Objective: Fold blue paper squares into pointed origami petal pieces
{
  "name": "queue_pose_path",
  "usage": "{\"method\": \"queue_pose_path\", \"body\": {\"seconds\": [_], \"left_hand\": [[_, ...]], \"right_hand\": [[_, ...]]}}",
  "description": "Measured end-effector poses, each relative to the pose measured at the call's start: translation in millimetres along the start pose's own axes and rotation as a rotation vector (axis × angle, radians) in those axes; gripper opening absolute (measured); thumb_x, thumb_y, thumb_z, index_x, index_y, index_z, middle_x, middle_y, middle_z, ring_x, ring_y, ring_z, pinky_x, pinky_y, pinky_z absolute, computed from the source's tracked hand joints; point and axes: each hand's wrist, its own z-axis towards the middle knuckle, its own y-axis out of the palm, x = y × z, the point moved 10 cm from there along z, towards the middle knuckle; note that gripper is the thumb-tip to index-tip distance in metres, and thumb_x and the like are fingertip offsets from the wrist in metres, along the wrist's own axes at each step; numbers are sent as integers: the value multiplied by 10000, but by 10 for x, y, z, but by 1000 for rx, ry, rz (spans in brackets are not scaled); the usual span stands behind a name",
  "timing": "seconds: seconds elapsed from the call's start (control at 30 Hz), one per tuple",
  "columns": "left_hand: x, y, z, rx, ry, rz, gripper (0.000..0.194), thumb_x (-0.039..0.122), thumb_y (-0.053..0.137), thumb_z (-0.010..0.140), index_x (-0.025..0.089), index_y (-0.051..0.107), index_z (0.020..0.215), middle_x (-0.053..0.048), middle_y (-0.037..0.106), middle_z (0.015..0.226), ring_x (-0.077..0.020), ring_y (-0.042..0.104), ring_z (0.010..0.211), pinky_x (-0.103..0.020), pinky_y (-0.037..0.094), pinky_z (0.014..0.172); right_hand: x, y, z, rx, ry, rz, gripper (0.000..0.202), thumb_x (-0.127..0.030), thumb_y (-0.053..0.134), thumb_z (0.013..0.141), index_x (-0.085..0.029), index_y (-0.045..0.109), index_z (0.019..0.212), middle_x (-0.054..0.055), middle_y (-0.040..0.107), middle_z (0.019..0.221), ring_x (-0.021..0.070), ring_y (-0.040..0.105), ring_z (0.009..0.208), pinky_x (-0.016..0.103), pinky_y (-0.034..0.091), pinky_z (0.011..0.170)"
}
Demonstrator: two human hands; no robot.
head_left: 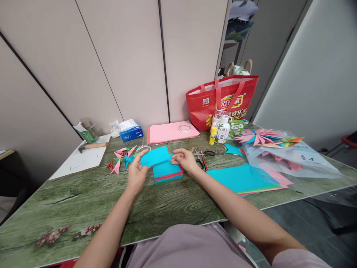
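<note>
A small rectangle of blue paper [154, 156] is held up in front of me, tilted. My left hand [137, 172] grips its left end, thumb below and fingers behind. At its lower right corner, the fingertips of my right hand [184, 160] are pinched together on the paper's edge. Just beneath lies a stack of cut paper pieces [167, 172], blue on top with red and green showing at the front. To the left of my hands are several folded paper pieces [117, 163] in pink, red, green and blue, beside a roll of clear tape [142, 149].
Scissors [199, 158] and a red pencil [204, 163] lie right of the stack, near larger blue sheets [242, 178]. Behind stand a glue stick [212, 136], a white bottle [223, 130] and a red bag [203, 111]. A hammer [95, 145] rests on a white board [80, 160] at left.
</note>
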Motion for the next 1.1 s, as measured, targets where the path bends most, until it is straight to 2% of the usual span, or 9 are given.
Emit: {"method": "queue_pose_path", "body": {"seconds": [0.1, 0.23, 0.33, 0.47, 0.63, 0.7, 0.8, 0.93, 1.1], "left_hand": [[8, 105, -15, -80, -12, -63, 503, 85, 449, 613, 181, 487, 1105, -66, 516, 1097, -184, 551, 891, -310, 512, 660], [18, 195, -57, -149, -9, 72, 457, 49, 408, 624, 193, 503, 1048, -57, 513, 1067, -154, 577, 776, -291, 495, 629], [100, 191, -65, -151, 82, 235, 450, 19, 387, 623, 183, 516, 1021, -56, 537, 1021, -175, 549, 875, -294, 462, 709], [203, 202, -71, -160, 203, 347, 342, 44, 417, 675, 184, 541, 961, -57, 531, 984, -194, 498, 969, -322, 428, 785], [289, 233, -104, -160, 281, 385, 222, 148, 459, 762, 204, 583, 938, -69, 496, 1103, -211, 452, 1075, -378, 345, 913], [258, 241, -103, -162, 240, 300, 325, 219, 473, 788, 237, 508, 1110, -77, 424, 1249, -226, 415, 1142, -383, 333, 933], [104, 187, -71, -99, 98, 109, 636, 317, 535, 764, 288, 219, 1314, -104, 314, 1352, -244, 374, 1192, -373, 378, 899], [-117, 117, -46, -5, -46, 1, 793, 389, 621, 677, 263, 173, 1319, -148, 358, 1304, -249, 404, 1165, -373, 395, 885], [-238, 276, -92, -133, -143, -41, 810, 335, 634, 666, 224, 172, 1322, -99, 524, 1058, -194, 550, 952, -355, 442, 817]], "right_hand": [[6, 45, -15, -23, 71, 111, 178, -268, 640, 661, -154, 536, 750, 13, 622, 653, 113, 609, 560, 269, 535, 570], [24, 365, -152, -278, 215, 202, 264, -400, 611, 692, -145, 555, 734, 13, 617, 619, 132, 613, 604, 316, 533, 622], [10, 536, -288, -433, 294, 250, 312, -432, 572, 726, -140, 565, 837, 39, 638, 688, 158, 627, 666, 368, 526, 655], [-37, 607, -384, -520, 300, 248, 325, -357, 637, 691, -134, 557, 915, 58, 649, 805, 170, 632, 730, 378, 515, 700], [-24, 639, -437, -545, 307, 175, 390, -260, 705, 622, -141, 551, 960, 44, 652, 829, 151, 629, 744, 371, 487, 770], [-34, 640, -427, -534, 282, 175, 413, -256, 713, 610, -140, 550, 972, 46, 655, 829, 146, 632, 736, 364, 473, 795], [-72, 610, -372, -492, 199, 197, 423, -259, 716, 601, -143, 561, 977, 56, 653, 872, 149, 628, 770, 367, 451, 834], [-131, 534, -301, -405, 61, 141, 409, -251, 718, 588, -161, 582, 963, 69, 636, 971, 167, 600, 880, 381, 423, 875], [-239, 576, -350, -414, -56, 11, 405, -236, 726, 559, -171, 592, 935, 59, 621, 1027, 168, 576, 951, 360, 405, 913]]}}
